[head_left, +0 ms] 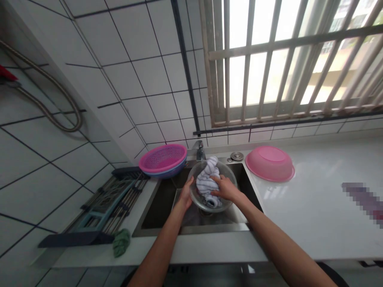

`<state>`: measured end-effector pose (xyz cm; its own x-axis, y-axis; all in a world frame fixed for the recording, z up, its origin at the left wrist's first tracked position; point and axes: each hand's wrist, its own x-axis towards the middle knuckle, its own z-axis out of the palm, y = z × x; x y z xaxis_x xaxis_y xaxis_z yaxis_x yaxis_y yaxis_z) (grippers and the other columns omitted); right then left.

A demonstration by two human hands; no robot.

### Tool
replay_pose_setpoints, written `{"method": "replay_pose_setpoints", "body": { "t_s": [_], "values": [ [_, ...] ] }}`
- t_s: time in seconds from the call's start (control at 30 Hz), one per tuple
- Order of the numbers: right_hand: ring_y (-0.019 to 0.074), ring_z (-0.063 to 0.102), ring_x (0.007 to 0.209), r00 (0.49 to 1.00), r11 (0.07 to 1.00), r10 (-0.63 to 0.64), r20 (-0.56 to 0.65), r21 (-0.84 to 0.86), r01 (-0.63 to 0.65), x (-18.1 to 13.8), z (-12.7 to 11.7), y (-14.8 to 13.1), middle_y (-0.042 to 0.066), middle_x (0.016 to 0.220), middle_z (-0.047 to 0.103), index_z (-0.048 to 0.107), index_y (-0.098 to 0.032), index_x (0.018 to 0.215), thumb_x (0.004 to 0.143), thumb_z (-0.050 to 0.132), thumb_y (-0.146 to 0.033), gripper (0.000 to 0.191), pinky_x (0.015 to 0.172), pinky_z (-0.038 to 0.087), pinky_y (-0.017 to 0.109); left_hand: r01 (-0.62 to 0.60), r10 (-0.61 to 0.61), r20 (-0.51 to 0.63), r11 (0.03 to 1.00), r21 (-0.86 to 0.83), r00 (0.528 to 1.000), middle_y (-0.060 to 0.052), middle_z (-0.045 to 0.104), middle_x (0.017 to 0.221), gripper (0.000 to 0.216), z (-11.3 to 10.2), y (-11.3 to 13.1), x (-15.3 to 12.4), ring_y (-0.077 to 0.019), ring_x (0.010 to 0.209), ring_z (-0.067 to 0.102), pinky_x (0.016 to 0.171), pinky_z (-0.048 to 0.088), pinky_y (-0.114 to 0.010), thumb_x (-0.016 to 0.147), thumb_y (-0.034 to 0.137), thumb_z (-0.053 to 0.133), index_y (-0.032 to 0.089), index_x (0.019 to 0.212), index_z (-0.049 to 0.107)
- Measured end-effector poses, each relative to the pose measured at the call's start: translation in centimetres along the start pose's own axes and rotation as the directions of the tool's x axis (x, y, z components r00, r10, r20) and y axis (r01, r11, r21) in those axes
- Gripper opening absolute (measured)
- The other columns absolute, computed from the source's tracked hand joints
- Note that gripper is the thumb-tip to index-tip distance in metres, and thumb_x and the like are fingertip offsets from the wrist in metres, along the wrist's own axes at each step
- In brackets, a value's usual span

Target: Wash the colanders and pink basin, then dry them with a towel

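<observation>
A clear glass bowl [231, 176] is held tilted over the steel sink [155, 207], just below the tap [198, 150]. My left hand [186, 194] grips the bowl's left rim from outside. My right hand [225, 188] presses a white cloth with thin dark stripes [206, 177] against the inside of the bowl, fingers closed on it.
A magenta colander nested in a blue basin [163, 159] stands left of the tap. An upturned pink basin [270, 163] lies on the white counter to the right. A roll-up drying rack [104, 207] and a green cloth [121, 242] sit at the left. A sink plug [236, 156] lies behind the sink.
</observation>
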<state>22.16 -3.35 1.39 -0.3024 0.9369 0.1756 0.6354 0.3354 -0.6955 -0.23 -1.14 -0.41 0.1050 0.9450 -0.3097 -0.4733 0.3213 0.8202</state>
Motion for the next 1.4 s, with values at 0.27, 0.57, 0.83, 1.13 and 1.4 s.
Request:
{"method": "replay_pose_setpoints", "body": {
  "t_s": [0.27, 0.57, 0.83, 1.13, 1.4],
  "values": [
    [0.0443, 0.058, 0.128, 0.985, 0.989, 0.132, 0.112, -0.079, -0.124, 0.3, 2.5, 1.5, 0.029, 0.161, 0.031, 0.025, -0.021, 0.165, 0.061, 0.095, -0.037, 0.126, 0.104, 0.046, 0.051, 0.066, -0.076, 0.163, 0.996, 0.068, 0.984, -0.016, 0.078, 0.113, 0.047, 1.0, -1.4, -0.5, -0.0293, 0.097, 0.076, 0.087, 0.059, -0.037, 0.09, 0.037, 0.075, 0.015, 0.131, 0.07],
    [0.0235, 0.067, 0.09, 0.975, 0.979, -0.186, 0.12, 0.113, 0.172, 1.5, 3.2, -0.3, 0.007, 0.102, 0.075, 0.075, -0.02, 0.101, 0.081, 0.068, -0.022, 0.021, 0.087, 0.051, 0.032, -0.07, 0.063, 0.084, 0.994, 0.083, 0.994, -0.014, 0.076, 0.124, 0.038, 1.5, -1.2, -0.3, -0.0316, 0.117, 0.07, 0.093, 0.057, -0.034, 0.088, 0.038, 0.078, 0.015, 0.118, 0.077],
    [0.0194, 0.063, 0.074, 0.943, 0.984, -0.169, 0.286, 0.104, 0.145, 1.1, 3.9, -0.4, 0.004, 0.084, 0.074, 0.072, -0.019, 0.077, 0.074, 0.064, -0.02, 0.009, 0.076, 0.049, 0.028, -0.096, 0.095, 0.014, 0.991, 0.098, 0.995, -0.013, 0.079, 0.111, 0.036, 1.0, -2.0, 0.1, -0.0317, 0.11, 0.073, 0.09, 0.058, -0.035, 0.087, 0.039, 0.079, 0.017, 0.116, 0.077],
    [0.0277, 0.069, 0.106, 0.836, 0.727, 0.432, -0.339, 0.679, -0.1, 3.0, 2.5, 2.4, 0.011, 0.115, 0.077, 0.071, -0.018, 0.114, 0.081, 0.054, -0.037, 0.042, 0.089, 0.055, 0.035, 0.024, -0.033, 0.084, 0.994, 0.108, 0.996, -0.014, 0.077, 0.123, 0.044, 1.0, -1.7, -0.7, -0.0323, 0.111, 0.073, 0.089, 0.061, -0.04, 0.088, 0.032, 0.076, 0.019, 0.129, 0.072],
    [0.0262, 0.069, 0.108, 0.941, 0.892, 0.158, -0.298, 0.452, -0.006, 2.3, 3.5, 0.0, 0.009, 0.122, 0.075, 0.074, -0.02, 0.115, 0.08, 0.058, -0.027, 0.038, 0.101, 0.051, 0.036, -0.085, 0.076, 0.138, 0.995, 0.06, 0.988, -0.011, 0.076, 0.122, 0.043, 2.8, -2.1, -1.0, -0.032, 0.121, 0.068, 0.098, 0.058, -0.039, 0.09, 0.038, 0.074, 0.02, 0.128, 0.072]
  ]
}}
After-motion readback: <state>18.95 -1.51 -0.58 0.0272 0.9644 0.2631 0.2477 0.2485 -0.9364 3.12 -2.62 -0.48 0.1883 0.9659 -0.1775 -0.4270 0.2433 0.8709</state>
